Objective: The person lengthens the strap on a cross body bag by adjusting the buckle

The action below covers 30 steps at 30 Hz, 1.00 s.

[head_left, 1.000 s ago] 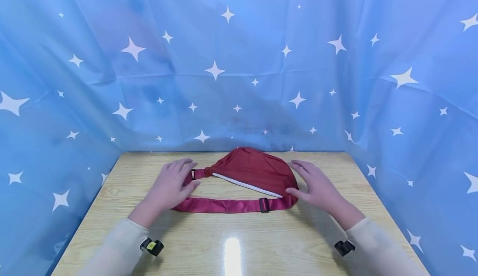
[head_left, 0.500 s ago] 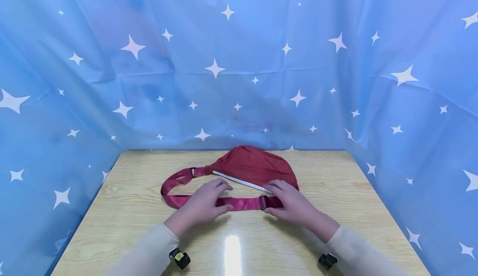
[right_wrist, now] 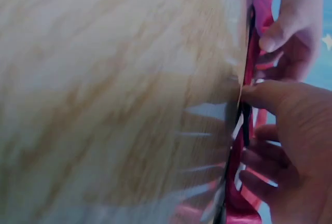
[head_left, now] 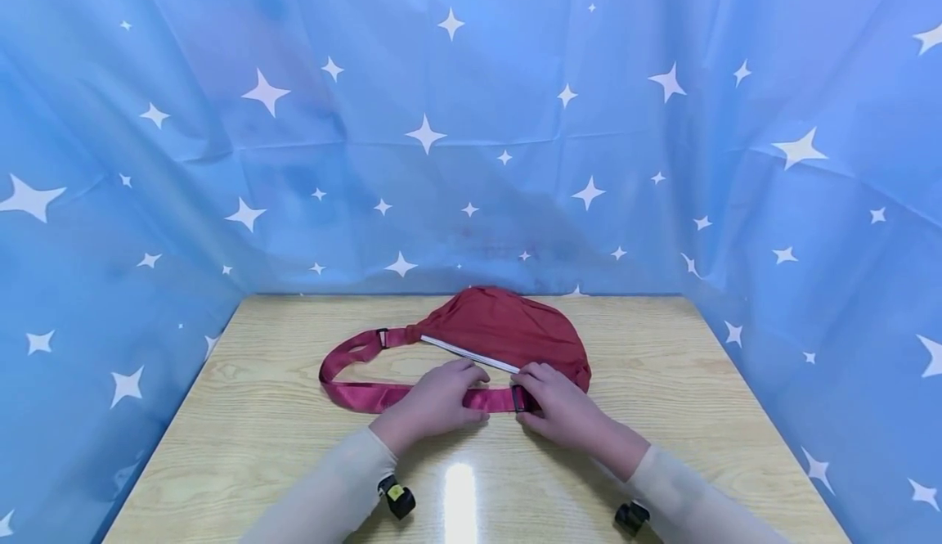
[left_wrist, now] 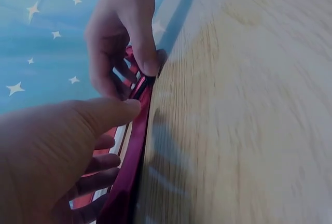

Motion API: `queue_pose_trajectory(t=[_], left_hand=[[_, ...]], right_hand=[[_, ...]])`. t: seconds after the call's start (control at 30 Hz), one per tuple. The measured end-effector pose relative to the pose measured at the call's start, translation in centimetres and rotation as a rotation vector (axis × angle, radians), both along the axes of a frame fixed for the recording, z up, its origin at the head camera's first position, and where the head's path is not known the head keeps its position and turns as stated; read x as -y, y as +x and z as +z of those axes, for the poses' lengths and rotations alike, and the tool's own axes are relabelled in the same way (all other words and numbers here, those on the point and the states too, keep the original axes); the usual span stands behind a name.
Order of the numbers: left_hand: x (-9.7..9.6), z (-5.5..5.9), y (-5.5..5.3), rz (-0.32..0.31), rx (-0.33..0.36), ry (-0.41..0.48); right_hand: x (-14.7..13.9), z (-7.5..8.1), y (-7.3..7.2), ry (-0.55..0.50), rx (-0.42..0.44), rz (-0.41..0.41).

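A dark red waist bag lies on the table, its white zipper facing me. The shiny crimson strap loops out to the left and runs back along the front. My right hand pinches the strap at its black slider buckle, thumb on the near side and fingers beyond. Just left of it, my left hand spans the strap with fingers loosely spread; its thumb lies close against the strap edge. Part of the strap is hidden under both hands.
A pale wood-grain table carries the bag near its back edge. Blue cloth with white stars hangs behind and at both sides. Each sleeve bears a small black wrist camera.
Both hands have come inward and nearer from the bag's two ends to the front strap. The left hand slid right toward the slider buckle; the right hand closed in there. The bag stayed put.
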<state>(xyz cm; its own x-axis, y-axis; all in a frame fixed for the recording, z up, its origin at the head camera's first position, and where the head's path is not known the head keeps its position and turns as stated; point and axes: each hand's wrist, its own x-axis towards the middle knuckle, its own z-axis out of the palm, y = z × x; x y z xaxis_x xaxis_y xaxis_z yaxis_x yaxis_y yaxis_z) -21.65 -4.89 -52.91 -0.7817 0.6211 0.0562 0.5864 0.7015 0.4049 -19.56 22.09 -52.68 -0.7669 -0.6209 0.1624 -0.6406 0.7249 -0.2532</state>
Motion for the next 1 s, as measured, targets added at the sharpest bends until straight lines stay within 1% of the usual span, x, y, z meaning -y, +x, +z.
queue_pose_trajectory(t=[0.13, 0.27, 0.43, 0.5, 0.67, 0.73, 0.8, 0.9, 1.0], left_hand=[[-1.6, -0.2, -0.5, -0.007, -0.014, -0.034], [-2.9, -0.3, -0.8, -0.003, -0.031, -0.064], [-3.7, -0.7, -0.8, 0.024, -0.049, -0.096], [-3.8, -0.8, -0.8, 0.028, -0.052, -0.092], [-3.8, -0.8, -0.7, 0.038, -0.064, -0.036], [-3.7, -0.6, -0.6, 0.043, -0.085, -0.002], [-3.6, -0.2, -0.4, 0.048, -0.111, 0.039], [-3.2, 0.6, -0.2, 0.047, -0.159, 0.096], [-2.9, 1.3, 0.0, 0.040, -0.196, 0.142]], right_hand=[[-0.1, 0.1, -0.1, 0.014, 0.008, -0.004], [0.0, 0.3, -0.2, 0.010, 0.010, 0.007], [-0.1, 0.2, -0.4, -0.017, 0.007, 0.025], [-0.3, 0.1, -0.5, -0.032, 0.002, 0.026], [-0.8, 0.4, -0.6, -0.091, 0.009, 0.017], [-0.9, 0.8, -0.6, -0.114, 0.013, 0.010], [-1.0, 1.3, -0.7, -0.135, 0.005, 0.007], [-1.1, 2.0, -0.7, -0.164, -0.032, 0.018], [-1.1, 2.6, -0.8, -0.183, -0.089, 0.043]])
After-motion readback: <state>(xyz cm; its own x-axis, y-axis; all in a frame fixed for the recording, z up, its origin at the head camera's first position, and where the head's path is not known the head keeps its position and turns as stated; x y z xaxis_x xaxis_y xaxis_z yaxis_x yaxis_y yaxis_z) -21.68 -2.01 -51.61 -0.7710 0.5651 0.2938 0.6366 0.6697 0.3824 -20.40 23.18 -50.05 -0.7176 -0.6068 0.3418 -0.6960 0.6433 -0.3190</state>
